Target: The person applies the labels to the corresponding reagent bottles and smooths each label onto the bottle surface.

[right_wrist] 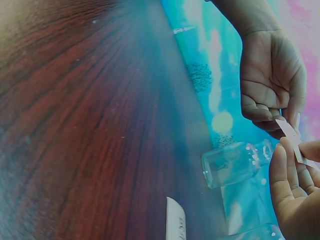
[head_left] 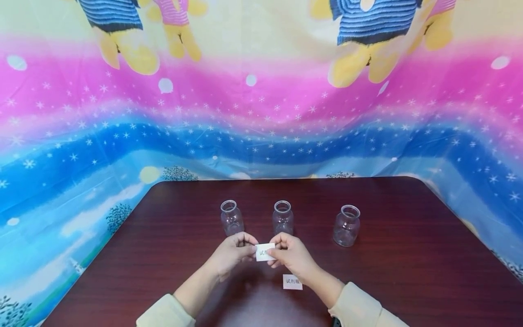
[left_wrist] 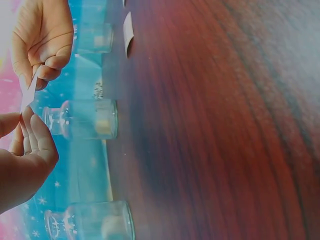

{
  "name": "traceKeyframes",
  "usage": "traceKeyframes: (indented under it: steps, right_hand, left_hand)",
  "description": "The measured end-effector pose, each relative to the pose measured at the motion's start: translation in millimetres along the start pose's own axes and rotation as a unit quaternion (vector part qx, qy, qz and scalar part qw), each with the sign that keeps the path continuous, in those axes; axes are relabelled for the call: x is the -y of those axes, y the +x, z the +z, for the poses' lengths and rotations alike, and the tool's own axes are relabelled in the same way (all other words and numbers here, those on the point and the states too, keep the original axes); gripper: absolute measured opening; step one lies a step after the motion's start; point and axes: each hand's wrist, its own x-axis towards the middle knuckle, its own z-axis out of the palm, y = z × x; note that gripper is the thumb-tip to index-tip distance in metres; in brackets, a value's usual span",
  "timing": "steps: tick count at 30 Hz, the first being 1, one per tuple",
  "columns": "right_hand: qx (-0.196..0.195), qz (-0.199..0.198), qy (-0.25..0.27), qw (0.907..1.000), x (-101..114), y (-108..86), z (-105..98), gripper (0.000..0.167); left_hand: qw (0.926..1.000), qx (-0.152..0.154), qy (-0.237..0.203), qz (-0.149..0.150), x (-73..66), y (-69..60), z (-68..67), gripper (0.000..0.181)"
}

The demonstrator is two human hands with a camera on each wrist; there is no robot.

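- Card (head_left: 261, 256) bearing written characters is pinched by both hands: the left hand (head_left: 234, 253) grips its left edge, the right hand (head_left: 293, 255) its right. Holding two ends probably keeps such a light piece flat and steady.
- Its written face is turned back to the person, I'd guess for reading, though the right thumb covers part of it.
- It sits at the fingertips, clear of both palms, raised off the bench (head_left: 163, 245) and nearer the person than the jars.
- The second card (head_left: 292, 282) rests on the bench, slightly bent, nearer the person than the jars.
- The left jar (head_left: 232, 221), middle jar (head_left: 283, 221) and right jar (head_left: 346, 228) stand upright, mouths open, toward the far edge, the last one closer to the right edge; the gaps seem meant to leave each reachable.
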Motion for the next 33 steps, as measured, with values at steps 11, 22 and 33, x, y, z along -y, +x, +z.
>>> traceKeyframes:
  steps: [11,22,33]
  right_hand:
    - [0.001,-0.018,0.013,0.9998,6,-1.3,-8,0.02]
    - [0.017,-0.03,0.012,0.9993,8,-2.6,-11,0.021]
    - [0.042,-0.034,-0.002,0.9985,5,-4.0,-15,0.02]
  left_hand:
    - [0.9991,0.022,-0.036,0.007,-9.5,-2.8,2.9,0.016]
    - [0.997,0.044,-0.061,-0.017,-13.4,-6.0,2.4,0.012]
    - [0.9963,0.063,-0.055,-0.017,-11.6,-7.0,2.7,0.013]
